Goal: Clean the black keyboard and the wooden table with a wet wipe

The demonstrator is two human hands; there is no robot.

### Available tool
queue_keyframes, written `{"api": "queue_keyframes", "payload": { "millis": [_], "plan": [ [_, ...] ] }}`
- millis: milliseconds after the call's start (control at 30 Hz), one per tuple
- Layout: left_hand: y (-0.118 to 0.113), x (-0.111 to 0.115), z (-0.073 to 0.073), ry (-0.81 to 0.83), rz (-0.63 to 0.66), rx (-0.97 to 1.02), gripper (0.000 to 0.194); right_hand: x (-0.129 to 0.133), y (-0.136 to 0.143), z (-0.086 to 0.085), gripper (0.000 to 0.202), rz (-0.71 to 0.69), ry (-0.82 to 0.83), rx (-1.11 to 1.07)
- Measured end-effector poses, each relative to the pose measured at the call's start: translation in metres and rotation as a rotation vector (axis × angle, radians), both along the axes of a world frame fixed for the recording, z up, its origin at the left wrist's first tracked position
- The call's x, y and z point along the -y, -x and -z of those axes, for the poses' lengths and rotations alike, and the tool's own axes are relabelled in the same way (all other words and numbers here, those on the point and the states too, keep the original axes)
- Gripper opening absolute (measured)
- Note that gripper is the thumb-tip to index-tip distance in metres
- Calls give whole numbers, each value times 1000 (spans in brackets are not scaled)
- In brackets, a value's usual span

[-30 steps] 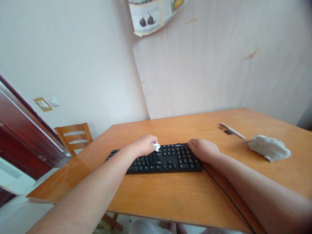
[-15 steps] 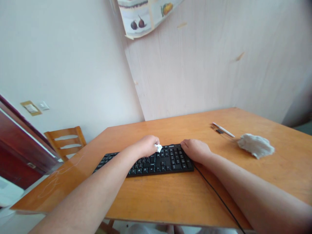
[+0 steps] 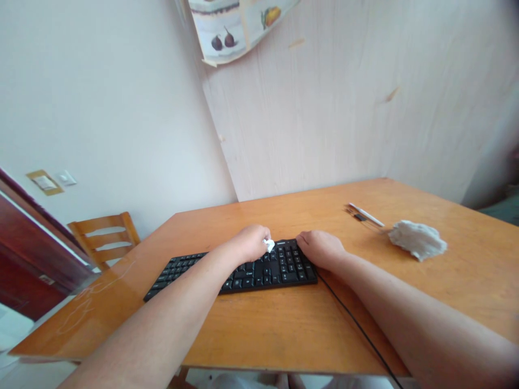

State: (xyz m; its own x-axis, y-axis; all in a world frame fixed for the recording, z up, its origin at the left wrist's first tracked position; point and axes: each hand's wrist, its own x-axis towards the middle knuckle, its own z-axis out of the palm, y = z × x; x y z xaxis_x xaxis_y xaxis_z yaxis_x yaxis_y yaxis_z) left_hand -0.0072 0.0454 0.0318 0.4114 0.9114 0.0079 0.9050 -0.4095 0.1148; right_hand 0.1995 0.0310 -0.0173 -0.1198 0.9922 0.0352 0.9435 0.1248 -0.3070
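Note:
A black keyboard (image 3: 290, 267) lies on the wooden table in front of me. My left hand (image 3: 255, 243) is closed on a small crumpled white tissue (image 3: 269, 246), over the keys just left of the number pad. Part of the keyboard is hidden beneath my left forearm. At the keyboard's right end, my right hand (image 3: 322, 248) grips the upper right edge, its fingertips partly out of sight. A black cable (image 3: 357, 322) runs from near that hand toward the table's front edge.
To the right on the table (image 3: 259, 335) lies a crumpled greyish-white cloth or wad (image 3: 417, 239). Behind it are a white pen-like stick (image 3: 366, 214) and a small dark item with thin bristles or wires (image 3: 359, 217). A wooden chair (image 3: 106, 237) stands beyond the left edge.
My left hand has slid a little to the right over the keys with the tissue. My right hand stays on the keyboard's right end. The whole view has shifted slightly.

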Motion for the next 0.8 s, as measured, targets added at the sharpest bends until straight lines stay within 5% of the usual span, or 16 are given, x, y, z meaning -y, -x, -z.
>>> {"api": "queue_keyframes", "payload": {
  "millis": [400, 800],
  "plan": [
    [-48, -10, 12, -82, 128, 75, 24, -17, -13, 6, 34, -44, 47, -211],
    [-56, -2, 8, -37, 281, 77, 17, -20, -14, 8, 35, -47, 13, -235]
  ]
}}
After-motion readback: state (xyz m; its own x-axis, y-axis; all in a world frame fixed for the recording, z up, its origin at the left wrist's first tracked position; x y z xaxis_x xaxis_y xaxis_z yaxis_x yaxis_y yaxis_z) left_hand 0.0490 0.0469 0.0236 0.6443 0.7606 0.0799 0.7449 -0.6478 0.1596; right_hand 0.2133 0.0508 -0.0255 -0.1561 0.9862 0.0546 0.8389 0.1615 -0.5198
